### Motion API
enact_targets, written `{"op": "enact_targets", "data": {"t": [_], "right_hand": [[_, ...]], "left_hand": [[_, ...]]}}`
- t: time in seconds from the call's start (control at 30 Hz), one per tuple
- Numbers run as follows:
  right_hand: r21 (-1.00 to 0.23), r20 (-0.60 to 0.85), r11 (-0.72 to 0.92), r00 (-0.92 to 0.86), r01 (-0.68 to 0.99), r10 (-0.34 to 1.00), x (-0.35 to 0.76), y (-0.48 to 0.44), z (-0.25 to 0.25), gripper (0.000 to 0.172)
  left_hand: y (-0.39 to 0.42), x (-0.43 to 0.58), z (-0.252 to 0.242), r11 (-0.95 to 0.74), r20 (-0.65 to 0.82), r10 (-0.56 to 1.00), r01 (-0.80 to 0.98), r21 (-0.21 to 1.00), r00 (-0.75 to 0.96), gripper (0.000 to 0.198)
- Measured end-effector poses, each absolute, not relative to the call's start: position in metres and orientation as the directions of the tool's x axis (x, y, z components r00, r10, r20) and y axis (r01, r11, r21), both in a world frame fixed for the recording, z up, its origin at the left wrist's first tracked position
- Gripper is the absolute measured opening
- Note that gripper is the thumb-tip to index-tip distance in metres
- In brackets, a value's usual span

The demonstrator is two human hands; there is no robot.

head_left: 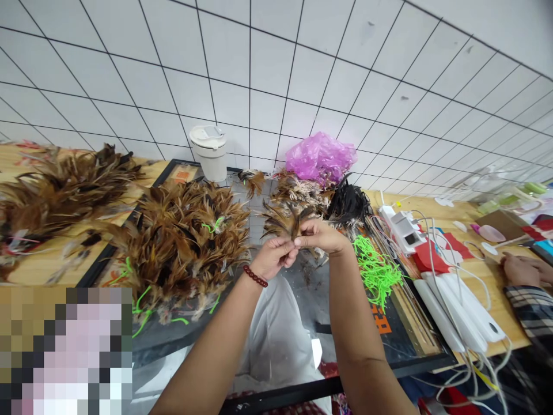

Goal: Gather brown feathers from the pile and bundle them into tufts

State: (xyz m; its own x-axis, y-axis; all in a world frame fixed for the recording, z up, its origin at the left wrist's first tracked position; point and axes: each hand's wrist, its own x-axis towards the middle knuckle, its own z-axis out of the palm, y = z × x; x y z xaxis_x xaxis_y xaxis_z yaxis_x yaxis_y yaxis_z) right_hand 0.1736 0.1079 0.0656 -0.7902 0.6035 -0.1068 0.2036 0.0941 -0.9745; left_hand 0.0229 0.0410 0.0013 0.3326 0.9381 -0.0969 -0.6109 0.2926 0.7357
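My left hand (274, 257), with a dark red bead bracelet at its wrist, pinches the lower end of a small bunch of brown feathers (287, 221). Close against it, my right hand (318, 236) has its fingers closed on the same bunch. The feathers fan upward and to the left from my fingertips. A large heap of brown feathers (181, 236), with bits of bright green cord in it, lies left of my hands. To their right is a tangle of green cords (375, 271). Black feathers (349, 202) lie just behind my right hand.
A white lidded cup (210, 153) and a pink plastic bag (320, 157) stand by the tiled wall. More feathers (69, 190) cover the far left. On the right are a power strip (401, 227), white cables and white devices (460, 314). Another person's hands (525, 270) rest farther right.
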Motion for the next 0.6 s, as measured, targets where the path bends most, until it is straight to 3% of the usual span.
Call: {"op": "enact_targets", "data": {"t": [0.13, 0.3, 0.4, 0.6], "right_hand": [[-0.984, -0.13, -0.008, -0.684, 0.179, 0.718, 0.166, 0.106, 0.058, 0.035], [-0.907, -0.064, 0.159, -0.502, 0.39, 0.863, 0.16, 0.112, 0.06, 0.034], [-0.865, -0.069, 0.186, -0.478, 0.466, 0.876, 0.157, 0.114, 0.059, 0.032], [-0.935, -0.147, 0.067, -0.549, 0.349, 0.823, 0.149, 0.11, 0.053, 0.029]], "left_hand": [[0.041, 0.02, -0.001, 0.371, -0.137, 0.908, -0.612, 0.699, 0.395, 0.031], [0.046, 0.021, -0.005, 0.32, -0.135, 0.933, -0.598, 0.735, 0.334, 0.038], [0.048, 0.023, -0.008, 0.312, -0.167, 0.941, -0.563, 0.765, 0.295, 0.035], [0.048, 0.027, -0.006, 0.23, -0.141, 0.97, -0.572, 0.788, 0.196, 0.031]]}}
